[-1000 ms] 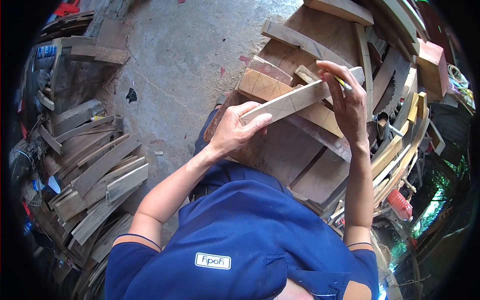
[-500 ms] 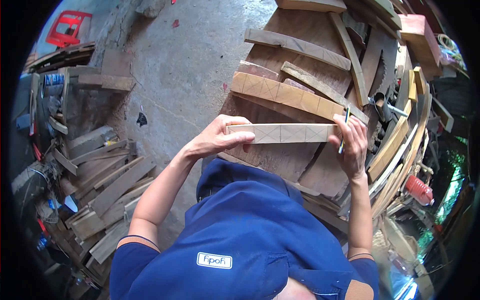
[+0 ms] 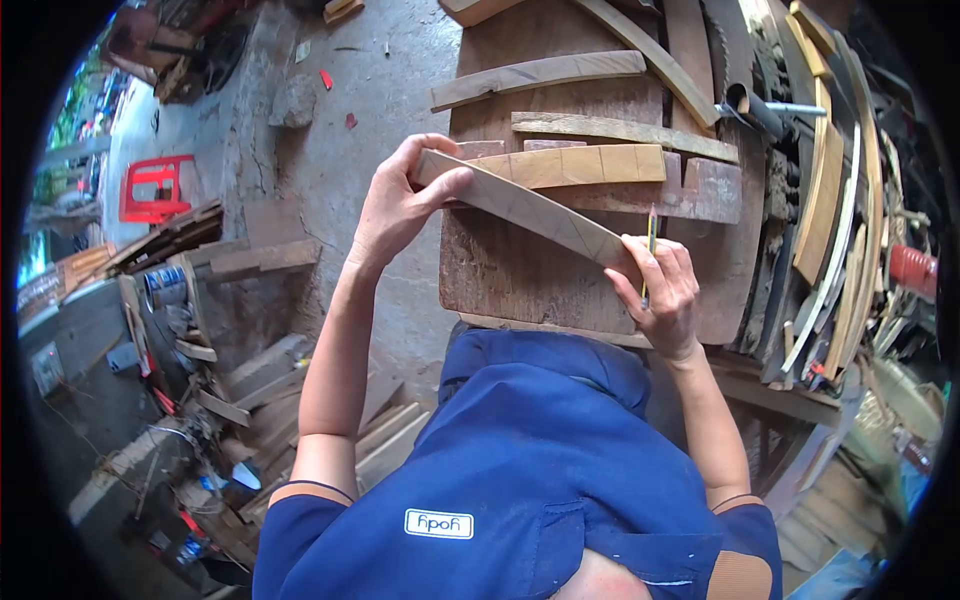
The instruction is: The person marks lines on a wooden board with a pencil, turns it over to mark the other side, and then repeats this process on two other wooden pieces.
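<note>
A pale wooden strip (image 3: 535, 212) with pencil lines across its face slants over the bench, its left end higher in the view. My left hand (image 3: 405, 200) is closed on that end, thumb on the near face and fingers over the far side. At the lower right end, my right hand (image 3: 663, 295) pinches the strip between thumb and fingers. A pencil (image 3: 651, 232) also stands between the fingers of that hand. Just beyond the strip lies a yellowish curved wooden piece (image 3: 590, 166) with similar marks, partly covered at its left.
The brown wooden bench (image 3: 540, 285) carries more curved pieces, including a greyish one (image 3: 545, 78). A saw blade (image 3: 722, 55), a metal tube (image 3: 750, 110) and long boards (image 3: 822, 200) crowd the right. Scrap wood (image 3: 270, 375) and a red plastic chair (image 3: 157, 188) are at left.
The strip has gone from nearly level to slanted, its left end raised with my left hand. My right hand has moved slightly left and down. The whole view has turned and shifted.
</note>
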The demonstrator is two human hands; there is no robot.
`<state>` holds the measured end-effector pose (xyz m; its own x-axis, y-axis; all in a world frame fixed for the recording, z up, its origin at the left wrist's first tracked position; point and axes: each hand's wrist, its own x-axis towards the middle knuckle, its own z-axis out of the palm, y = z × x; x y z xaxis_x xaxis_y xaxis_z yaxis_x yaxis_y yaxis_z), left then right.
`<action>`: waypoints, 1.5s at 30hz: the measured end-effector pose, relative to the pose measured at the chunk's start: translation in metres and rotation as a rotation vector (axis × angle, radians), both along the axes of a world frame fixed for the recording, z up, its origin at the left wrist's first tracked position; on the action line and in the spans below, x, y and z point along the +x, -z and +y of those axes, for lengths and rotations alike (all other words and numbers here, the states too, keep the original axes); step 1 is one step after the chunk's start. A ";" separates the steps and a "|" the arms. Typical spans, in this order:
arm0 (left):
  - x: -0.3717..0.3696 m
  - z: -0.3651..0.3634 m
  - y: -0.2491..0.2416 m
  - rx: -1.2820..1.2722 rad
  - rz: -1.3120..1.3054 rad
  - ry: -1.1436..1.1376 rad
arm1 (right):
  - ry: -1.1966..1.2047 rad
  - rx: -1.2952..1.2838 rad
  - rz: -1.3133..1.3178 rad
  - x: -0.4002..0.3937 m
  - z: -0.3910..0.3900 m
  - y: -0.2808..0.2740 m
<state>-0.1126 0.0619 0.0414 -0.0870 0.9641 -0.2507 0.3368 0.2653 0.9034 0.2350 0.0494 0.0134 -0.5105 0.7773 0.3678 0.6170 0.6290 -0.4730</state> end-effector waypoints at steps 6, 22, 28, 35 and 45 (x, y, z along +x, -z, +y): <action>0.001 0.022 0.013 0.013 0.110 -0.001 | 0.068 0.042 0.071 -0.010 0.004 0.011; 0.003 0.025 0.019 -0.052 0.082 -0.008 | 0.004 -0.113 0.119 -0.001 0.005 0.007; 0.001 0.023 0.017 -0.041 0.101 -0.019 | -0.013 -0.141 0.134 0.000 0.005 0.005; 0.004 0.031 0.019 -0.053 0.123 -0.013 | 0.004 -0.154 0.139 0.001 0.013 0.006; 0.006 0.029 0.019 -0.111 0.108 -0.050 | -0.008 -0.181 0.149 0.004 0.019 0.006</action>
<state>-0.1071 0.0911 0.0225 -0.1664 0.9250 -0.3417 0.4139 0.3800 0.8272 0.2385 0.0689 0.0074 -0.4671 0.8336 0.2947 0.5272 0.5302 -0.6640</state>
